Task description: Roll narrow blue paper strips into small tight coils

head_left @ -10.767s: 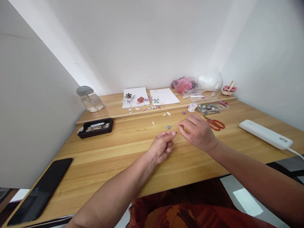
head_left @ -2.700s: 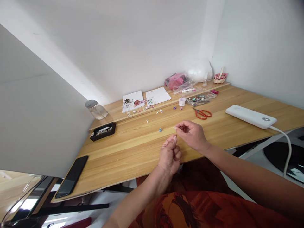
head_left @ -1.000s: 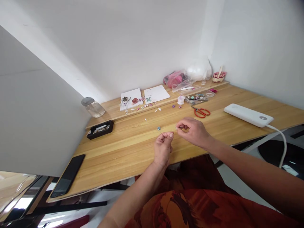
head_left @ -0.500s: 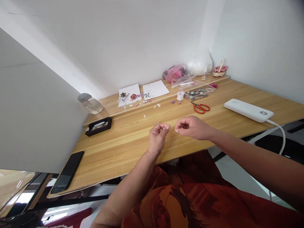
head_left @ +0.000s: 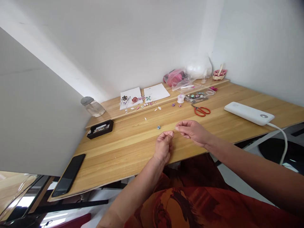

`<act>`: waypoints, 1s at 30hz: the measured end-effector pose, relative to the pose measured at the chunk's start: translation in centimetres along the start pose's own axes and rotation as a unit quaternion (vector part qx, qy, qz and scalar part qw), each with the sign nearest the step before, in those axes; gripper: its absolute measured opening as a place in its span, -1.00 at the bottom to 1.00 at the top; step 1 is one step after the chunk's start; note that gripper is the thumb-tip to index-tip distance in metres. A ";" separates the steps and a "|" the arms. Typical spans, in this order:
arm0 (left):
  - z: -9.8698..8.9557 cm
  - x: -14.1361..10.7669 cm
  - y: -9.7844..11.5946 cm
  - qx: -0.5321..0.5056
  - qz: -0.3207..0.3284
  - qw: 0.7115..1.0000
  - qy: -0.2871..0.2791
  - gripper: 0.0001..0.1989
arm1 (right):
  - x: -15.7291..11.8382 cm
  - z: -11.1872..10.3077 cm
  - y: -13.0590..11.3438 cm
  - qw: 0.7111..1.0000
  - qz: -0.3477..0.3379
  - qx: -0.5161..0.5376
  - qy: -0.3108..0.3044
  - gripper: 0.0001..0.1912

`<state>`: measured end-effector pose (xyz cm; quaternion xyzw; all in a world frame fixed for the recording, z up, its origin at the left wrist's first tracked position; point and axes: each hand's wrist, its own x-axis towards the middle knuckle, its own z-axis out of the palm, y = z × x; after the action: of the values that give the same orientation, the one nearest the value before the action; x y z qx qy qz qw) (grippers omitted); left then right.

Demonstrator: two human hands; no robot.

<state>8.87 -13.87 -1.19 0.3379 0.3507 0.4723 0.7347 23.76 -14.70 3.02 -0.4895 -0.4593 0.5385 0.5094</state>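
My left hand [head_left: 163, 146] is closed in a pinch over the front part of the table. A thin gold-coloured strand [head_left: 167, 139], wire or thread, curves over its thumb. Close to its fingertips, my right hand [head_left: 193, 130] also pinches, with a tiny pale bit [head_left: 174, 128] at the tips; I cannot make out what that is. Just beyond the left hand lies a small blue bead-like piece [head_left: 159, 127] on the wood. Small white petal-like pieces [head_left: 145, 118] lie farther back.
Orange-handled scissors [head_left: 201, 111], a white spool [head_left: 180, 98] and a clear box of small parts [head_left: 198, 95] lie beyond my right hand. A white power bank [head_left: 249, 113] is at right. At left are a black tray [head_left: 100, 129], a phone [head_left: 68, 174] and a jar [head_left: 93, 107].
My hands have come closer together, the left moving slightly right and nearer to me. The blue piece, mostly hidden behind the left hand before, now shows fully. The view has shifted slightly.
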 end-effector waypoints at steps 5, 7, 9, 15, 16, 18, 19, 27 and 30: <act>0.7 -0.5 -0.5 -0.080 -0.026 0.996 -0.009 -0.63 | 0.3 1.8 1.4 0.991 -0.057 0.037 0.111 -0.77; 0.9 -0.8 -0.5 -0.100 -0.039 0.994 -0.016 -0.63 | 0.4 2.1 1.7 0.982 -0.111 -0.033 0.152 -0.82; 1.1 -1.1 -0.5 -0.109 -0.047 0.993 -0.025 -0.63 | 0.4 2.0 1.8 0.960 -0.172 -0.133 0.177 -0.88; 0.9 -1.4 0.0 -0.049 -0.026 0.998 -0.003 -0.63 | 0.2 0.5 1.4 0.830 -0.364 -0.382 0.182 -0.93; 0.8 -1.3 0.2 -0.032 -0.017 0.999 0.001 -0.63 | 0.2 0.2 1.2 0.814 -0.383 -0.403 0.169 -0.92; 0.5 -1.1 0.7 0.004 0.003 1.000 0.001 -0.64 | 0.2 -0.4 0.8 0.796 -0.402 -0.430 0.141 -0.91; 0.4 -0.9 1.0 0.024 0.012 1.000 -0.002 -0.65 | 0.2 -0.7 0.6 0.793 -0.403 -0.439 0.125 -0.91; -0.7 0.6 3.4 0.178 0.056 0.982 -0.032 -0.64 | -0.1 -1.3 -1.5 0.865 -0.250 -0.434 0.016 -0.92; -0.9 1.1 3.8 0.201 0.061 0.977 -0.045 -0.64 | -0.3 -1.3 -1.9 0.902 -0.177 -0.395 -0.017 -0.91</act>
<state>6.66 -11.48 1.26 0.5205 0.3838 0.4205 0.6364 25.23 -14.86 4.76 -0.5518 -0.7219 0.2229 0.3533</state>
